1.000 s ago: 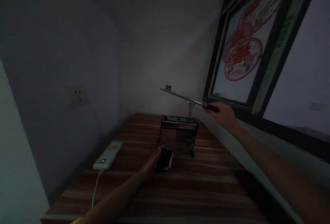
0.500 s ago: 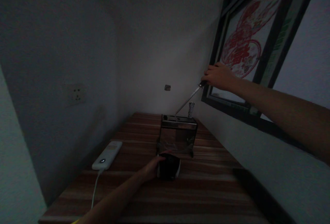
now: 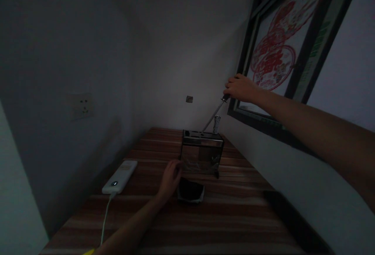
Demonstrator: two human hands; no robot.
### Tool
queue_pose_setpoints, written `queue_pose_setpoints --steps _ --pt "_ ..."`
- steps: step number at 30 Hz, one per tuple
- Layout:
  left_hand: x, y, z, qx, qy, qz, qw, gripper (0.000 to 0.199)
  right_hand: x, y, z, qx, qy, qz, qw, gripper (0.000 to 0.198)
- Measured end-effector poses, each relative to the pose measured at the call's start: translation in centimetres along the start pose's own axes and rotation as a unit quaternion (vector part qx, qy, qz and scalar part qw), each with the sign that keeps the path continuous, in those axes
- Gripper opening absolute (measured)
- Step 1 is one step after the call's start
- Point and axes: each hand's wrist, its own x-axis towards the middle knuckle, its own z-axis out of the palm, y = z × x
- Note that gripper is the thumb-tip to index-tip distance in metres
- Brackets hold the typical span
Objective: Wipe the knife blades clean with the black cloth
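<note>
My right hand is closed around the dark handle of a sharpening steel, a long thin rod with a small guard. The rod slants down to the left, its lower end in the slotted top of a knife block with a see-through front. My left hand is by the block's lower left corner, fingers loosely bent and apart, holding nothing; whether the fingertips touch the block I cannot tell. Just right of that hand lies a black pad-like thing with a pale edge. A patterned silvery handle stands up from the block's right end.
A white power bank with a white cable lies left on the striped wooden table. A long dark object lies along the right edge. Walls close in the back and sides; a dark-framed window is at right.
My left hand has let go of the black pad and moved forward to the block. My right hand has shifted slightly down and left, and the steel's lower end sits further right.
</note>
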Motion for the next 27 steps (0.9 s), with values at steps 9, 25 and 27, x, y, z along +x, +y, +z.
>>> queue_pose_setpoints --steps 9,25,27 --pt "1.2 -2.5 0.2 -0.304 0.006 -0.154 0.94 0.048 0.1 0.1 0.8 0.0 0.007 -0.021 1.0 0.026" --pt "1.3 -2.5 0.9 -0.399 -0.048 -0.12 0.908 0.063 2.1 -1.0 0.4 -0.011 0.034 -0.057 0.998 0.03" --pt "1.3 -2.6 1.1 -0.399 -0.044 -0.125 0.907 0.063 2.6 -1.3 0.4 -0.014 0.04 -0.05 0.998 0.03"
